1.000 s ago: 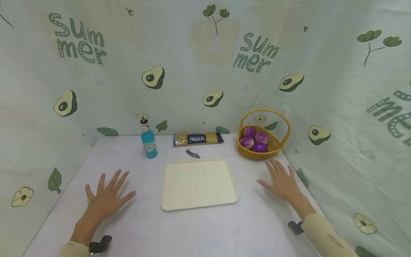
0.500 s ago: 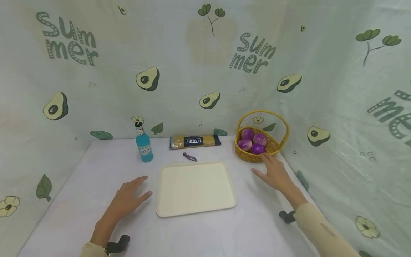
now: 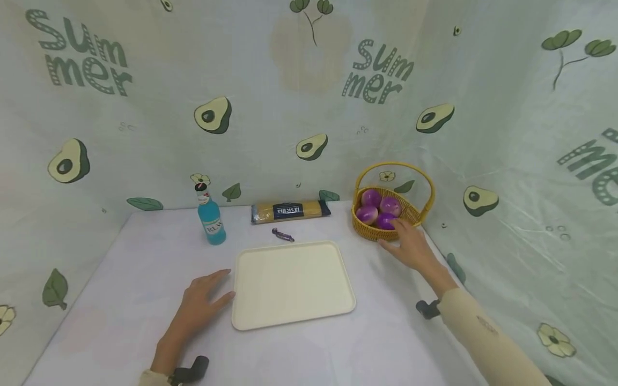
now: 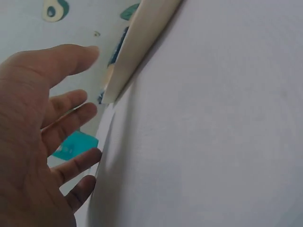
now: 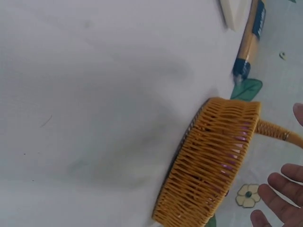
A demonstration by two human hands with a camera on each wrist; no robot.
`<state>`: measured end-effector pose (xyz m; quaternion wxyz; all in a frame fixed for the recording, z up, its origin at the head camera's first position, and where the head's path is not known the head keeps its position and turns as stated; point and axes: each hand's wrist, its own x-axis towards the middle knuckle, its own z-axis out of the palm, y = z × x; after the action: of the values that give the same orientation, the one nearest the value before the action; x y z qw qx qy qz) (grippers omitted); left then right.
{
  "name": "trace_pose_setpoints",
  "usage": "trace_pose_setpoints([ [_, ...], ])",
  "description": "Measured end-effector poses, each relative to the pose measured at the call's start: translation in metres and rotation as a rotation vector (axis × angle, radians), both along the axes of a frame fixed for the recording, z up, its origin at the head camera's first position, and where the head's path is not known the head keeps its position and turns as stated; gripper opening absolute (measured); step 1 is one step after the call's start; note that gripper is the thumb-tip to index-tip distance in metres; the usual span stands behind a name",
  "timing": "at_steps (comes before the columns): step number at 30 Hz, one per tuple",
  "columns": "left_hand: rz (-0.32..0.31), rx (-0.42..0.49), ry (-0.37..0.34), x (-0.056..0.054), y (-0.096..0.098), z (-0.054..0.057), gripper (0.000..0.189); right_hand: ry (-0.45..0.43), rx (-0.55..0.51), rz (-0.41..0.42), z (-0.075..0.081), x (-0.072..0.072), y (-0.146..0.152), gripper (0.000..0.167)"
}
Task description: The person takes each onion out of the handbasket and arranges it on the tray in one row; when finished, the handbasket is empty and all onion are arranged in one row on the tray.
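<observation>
My left hand (image 3: 198,303) is beside the left edge of the cream rectangular tray (image 3: 293,284), fingers spread and slightly bent, thumb and fingertips right at the rim. In the left wrist view, nothing lies between that hand's thumb and fingers (image 4: 71,163). At the far right stands a yellow wicker basket (image 3: 370,231) with a tall handle, holding several round purple-and-white vegetables (image 3: 370,198). My right hand (image 3: 410,246) reaches over the basket's near rim, its fingertips overlapping the nearest vegetable in the head view. From the right wrist, its fingers (image 5: 279,203) look loosely extended above the basket.
A blue bottle (image 3: 211,222) stands at the back left. Along the back edge lies a spaghetti packet (image 3: 289,211), and in front of it a small wrapped candy (image 3: 282,235). A printed cloth (image 3: 270,64) hangs behind the white table (image 3: 309,351) and down its sides.
My left hand has moved right to the tray's left edge, its spread fingers drawing together. My right hand has moved forward from in front of the basket to over its rim.
</observation>
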<state>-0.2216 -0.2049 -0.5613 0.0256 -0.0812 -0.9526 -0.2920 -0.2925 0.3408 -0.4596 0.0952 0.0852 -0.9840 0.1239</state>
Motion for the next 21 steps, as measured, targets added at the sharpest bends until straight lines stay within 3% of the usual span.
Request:
trace_pose_setpoints([
  [8, -0.033, 0.026, -0.036, 0.002, -0.004, -0.008, 0.070, -0.048, -0.011, -0.018, 0.004, -0.019, -0.001, 0.079],
  [21, -0.036, -0.015, -0.006, 0.002, 0.004, -0.010, 0.063, -0.108, -0.007, -0.040, 0.006, -0.046, 0.009, 0.079],
])
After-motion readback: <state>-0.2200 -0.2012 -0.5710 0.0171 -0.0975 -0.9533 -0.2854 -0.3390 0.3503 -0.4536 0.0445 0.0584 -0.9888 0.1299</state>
